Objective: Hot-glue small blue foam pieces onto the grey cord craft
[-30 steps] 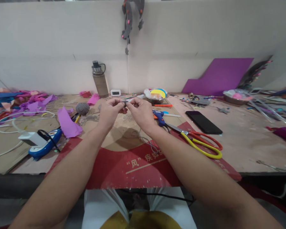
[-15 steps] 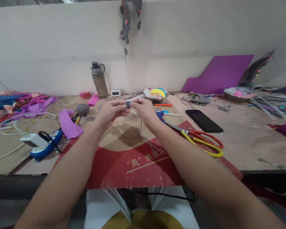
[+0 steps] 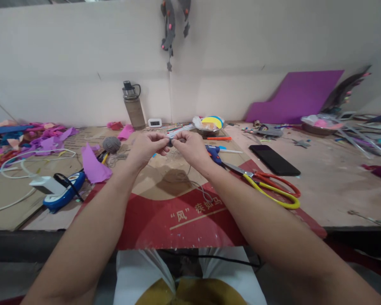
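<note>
My left hand [image 3: 150,148] and my right hand [image 3: 190,148] meet above the cardboard [image 3: 158,182]. Their fingertips are closed on a small dark grey piece [image 3: 170,142], mostly covered by the fingers, so its kind does not show. Under my right hand a thin grey yarn [image 3: 198,185] trails down and lies loosely on the cardboard. A ball of grey yarn [image 3: 111,145] sits left of my left hand. To the right of my right wrist lie a blue glue gun [image 3: 213,153] and scissors [image 3: 274,186] with red and yellow handles.
A bottle [image 3: 133,108] and a small white digital display [image 3: 155,123] stand by the wall. At right are a black phone [image 3: 274,160] and a grey star [image 3: 301,143]. A blue power strip [image 3: 65,195] with cables and felt scraps [image 3: 51,140] occupy the left.
My fingertips have drawn closer together around the small grey piece, which is now more covered. The whole view has shifted slightly.
</note>
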Motion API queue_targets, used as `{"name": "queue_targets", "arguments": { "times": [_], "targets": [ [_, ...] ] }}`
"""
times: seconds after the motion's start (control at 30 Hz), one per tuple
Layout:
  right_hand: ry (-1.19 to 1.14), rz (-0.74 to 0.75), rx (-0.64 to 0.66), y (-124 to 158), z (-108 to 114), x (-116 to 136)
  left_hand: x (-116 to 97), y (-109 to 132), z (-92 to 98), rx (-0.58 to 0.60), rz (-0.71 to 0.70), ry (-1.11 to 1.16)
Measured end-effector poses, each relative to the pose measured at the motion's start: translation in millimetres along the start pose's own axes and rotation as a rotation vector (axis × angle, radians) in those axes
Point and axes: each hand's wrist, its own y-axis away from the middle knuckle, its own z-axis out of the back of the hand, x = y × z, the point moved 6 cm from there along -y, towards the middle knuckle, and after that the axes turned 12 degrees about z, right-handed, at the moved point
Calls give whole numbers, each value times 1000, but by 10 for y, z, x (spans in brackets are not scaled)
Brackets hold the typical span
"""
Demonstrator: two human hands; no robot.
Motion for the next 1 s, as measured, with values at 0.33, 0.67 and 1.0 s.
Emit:
{"name": "queue_targets", "arguments": {
  "times": [0.33, 0.67, 1.0],
  "targets": [
    [-183, -23, 90, -17, -66, -71, 37, -32, 58, -73, 16, -27],
    [-159, -61, 88, -25, -36, -64, 23, -7, 23, 70, 103, 64],
    [54, -24, 161, -11, -31, -35, 17, -34, 58, 22, -35, -283]
  ]
}}
